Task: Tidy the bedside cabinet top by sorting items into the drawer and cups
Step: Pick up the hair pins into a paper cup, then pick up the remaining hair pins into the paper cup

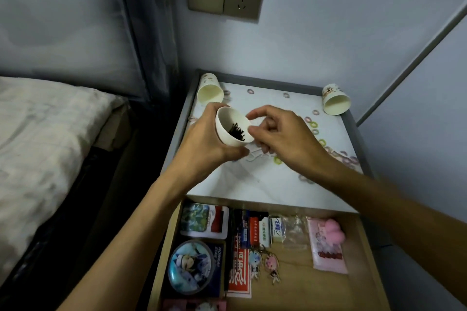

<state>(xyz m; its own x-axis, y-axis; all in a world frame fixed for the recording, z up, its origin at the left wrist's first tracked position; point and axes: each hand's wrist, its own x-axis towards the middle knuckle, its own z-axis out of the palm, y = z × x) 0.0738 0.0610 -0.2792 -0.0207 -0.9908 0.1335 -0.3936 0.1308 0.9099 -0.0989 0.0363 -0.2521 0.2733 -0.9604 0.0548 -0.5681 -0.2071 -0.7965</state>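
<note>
I see a small white paper cup (pixel 233 126) held up in the air, over the middle of the bedside cabinet top (pixel 252 179). The cup is round and smooth, and it tips its open mouth toward me. Inside it lies a little heap of thin black hairpins (pixel 237 132).

My left hand (pixel 202 144) grips the cup from its left side, with the fingers wrapped round the wall. My right hand (pixel 280 136) is just to the right of the cup. Its fingers are curled, and the tips of the thumb and first finger sit at the cup's rim. I cannot tell if they pinch anything.

Under the cup, the cabinet top is white and shiny, with a grey edge. To the right of the cup, many small soft hair rings (pixel 313 124) in pink, purple and green lie spread about.

Behind the cup on the left, a second paper cup (pixel 210 88) lies on its side. Far back on the right of the cup, a third paper cup (pixel 336 101) lies on its side too.

Nearer to me than the cup, the wooden drawer (pixel 303 278) is pulled open. In it I see a round shiny badge (pixel 189 267), two flat cartoon keychains (pixel 270 264), a pink packet (pixel 326 247) and a puffy pink toy (pixel 331 231).

Left of the cup is a bed (pixel 38 134) with a wrinkled pale sheet.
</note>
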